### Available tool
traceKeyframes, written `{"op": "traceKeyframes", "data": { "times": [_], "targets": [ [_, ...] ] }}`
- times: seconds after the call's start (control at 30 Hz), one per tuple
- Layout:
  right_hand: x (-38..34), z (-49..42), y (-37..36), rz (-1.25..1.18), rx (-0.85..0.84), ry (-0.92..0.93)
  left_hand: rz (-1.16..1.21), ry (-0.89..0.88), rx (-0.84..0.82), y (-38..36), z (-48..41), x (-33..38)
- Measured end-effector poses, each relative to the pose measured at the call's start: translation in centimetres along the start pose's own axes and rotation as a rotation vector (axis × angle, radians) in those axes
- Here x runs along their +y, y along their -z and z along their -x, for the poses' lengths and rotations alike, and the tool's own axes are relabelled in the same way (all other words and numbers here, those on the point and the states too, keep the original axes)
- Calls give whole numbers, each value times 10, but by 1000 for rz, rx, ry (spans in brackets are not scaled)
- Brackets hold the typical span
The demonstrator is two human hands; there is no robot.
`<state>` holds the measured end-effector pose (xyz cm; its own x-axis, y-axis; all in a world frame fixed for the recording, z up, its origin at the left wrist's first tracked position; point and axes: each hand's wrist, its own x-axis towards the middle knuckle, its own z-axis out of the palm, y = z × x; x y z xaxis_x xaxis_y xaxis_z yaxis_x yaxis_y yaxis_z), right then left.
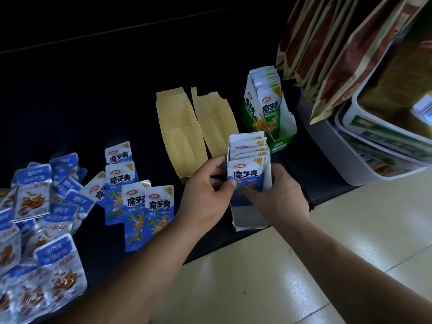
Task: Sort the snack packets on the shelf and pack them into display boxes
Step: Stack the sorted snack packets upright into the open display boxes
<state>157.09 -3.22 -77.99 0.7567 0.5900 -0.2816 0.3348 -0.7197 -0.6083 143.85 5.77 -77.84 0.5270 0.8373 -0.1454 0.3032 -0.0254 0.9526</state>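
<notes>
Down at the front edge, above the pale tiled floor (268, 272), both hands are on the blue display box (247, 217). The left hand (205, 185) curls round its left wall, thumb laid on the front packet; the right hand (278, 195) wraps the right side, fingers curled across the lower front. The box stands upright at the lip of the dark shelf (93, 101), with a row of blue-and-white packets (245, 175) standing in it, front to back. To the left, loose packets (140, 199) of the same kind lie flat and overlapping; further left, a heap of blue-and-silver packets (42, 218) runs off the picture's edge. Just behind the hands, two empty boxes (182, 136) lie side by side, tan insides showing. Beyond, to the right, a green display box (249, 108) stands with packets upright in it. Far right, brown bags (327, 54) lean over stacked tubs (385, 141)
</notes>
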Motion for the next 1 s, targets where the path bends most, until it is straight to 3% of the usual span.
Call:
{"op": "traceKeyframes", "data": {
  "times": [0.13,0.23,0.37,0.4,0.47,0.57,0.7,0.77,0.87,1.0],
  "targets": [
    [8,3,8,-210,29,23,15,51,56,6,13,-13],
    [8,8,14,-212,153,146,11,70,62,14,27,-21],
    [-24,32,18,-79,397,620,16,68,112,30,43,-30],
    [-35,43,14,-123,362,719,6,63,153,36,47,-35],
    [-54,62,-8,-241,133,779,-57,49,245,54,53,-56],
    [-66,80,-61,-306,-221,625,-219,54,321,88,66,-83],
    [-66,70,-110,-180,-393,426,-629,-18,404,139,57,-106],
    [-68,72,-122,-77,-474,434,-723,58,273,161,37,-108],
    [-67,78,-140,298,-394,690,-815,207,16,178,6,-101],
    [-58,72,-153,505,-382,705,-882,285,-157,179,-13,-91]
  ]
}}
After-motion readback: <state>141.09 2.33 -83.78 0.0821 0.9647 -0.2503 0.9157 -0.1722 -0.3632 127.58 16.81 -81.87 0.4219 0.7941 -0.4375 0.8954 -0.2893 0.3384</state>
